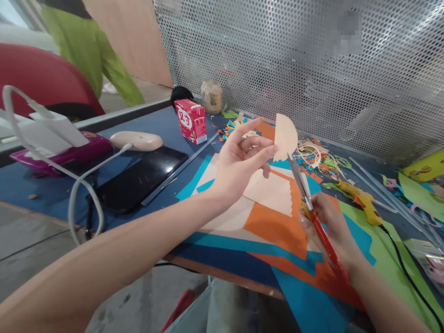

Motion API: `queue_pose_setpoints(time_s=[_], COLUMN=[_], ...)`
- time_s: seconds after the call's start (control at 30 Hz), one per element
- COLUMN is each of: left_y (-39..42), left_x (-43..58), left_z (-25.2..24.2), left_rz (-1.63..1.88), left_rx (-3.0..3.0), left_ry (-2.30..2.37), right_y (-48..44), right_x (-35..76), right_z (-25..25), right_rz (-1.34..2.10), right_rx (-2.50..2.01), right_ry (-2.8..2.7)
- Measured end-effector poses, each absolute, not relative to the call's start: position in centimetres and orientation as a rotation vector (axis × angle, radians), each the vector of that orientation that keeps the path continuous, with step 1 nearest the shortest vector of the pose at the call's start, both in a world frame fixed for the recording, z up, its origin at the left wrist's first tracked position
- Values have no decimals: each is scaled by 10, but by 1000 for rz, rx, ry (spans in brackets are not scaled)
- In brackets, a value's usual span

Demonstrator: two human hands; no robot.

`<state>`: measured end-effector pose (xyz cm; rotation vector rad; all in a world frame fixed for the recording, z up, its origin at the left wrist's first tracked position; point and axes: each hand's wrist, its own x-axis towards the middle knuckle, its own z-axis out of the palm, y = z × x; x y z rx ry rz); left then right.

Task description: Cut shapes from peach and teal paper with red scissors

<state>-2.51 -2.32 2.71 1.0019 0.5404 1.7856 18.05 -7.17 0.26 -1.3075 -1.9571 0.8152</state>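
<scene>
From the head view, the left hand pinches a peach half-round paper piece with a zigzag lower edge, raised above the surface. The right hand is closed round red-handled scissors, whose blades meet that edge from below. Open air surrounds the paper, with the perforated panel behind; coloured sheets, scraps, a glue gun, a red carton and a phone lie around.

Cut off by the top edge: person in green, above the waist. On the mesh, a blurred square. Handles of the scissors mostly buried in the right hand; blade tips lost against the paper. Print on the carton too small to read; jar contents unclear.
</scene>
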Motion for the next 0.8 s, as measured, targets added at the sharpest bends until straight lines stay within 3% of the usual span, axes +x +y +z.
queue_pose_setpoints(time_s=[0.8], left_y=[-35], left_x=[-20], left_z=[26], left_rz=[1590], left_rx=[1056], left_ry=[463], right_y=[-74], right_x=[183], right_z=[3], right_rz=[721], right_rx=[-1346], right_ry=[-2017])
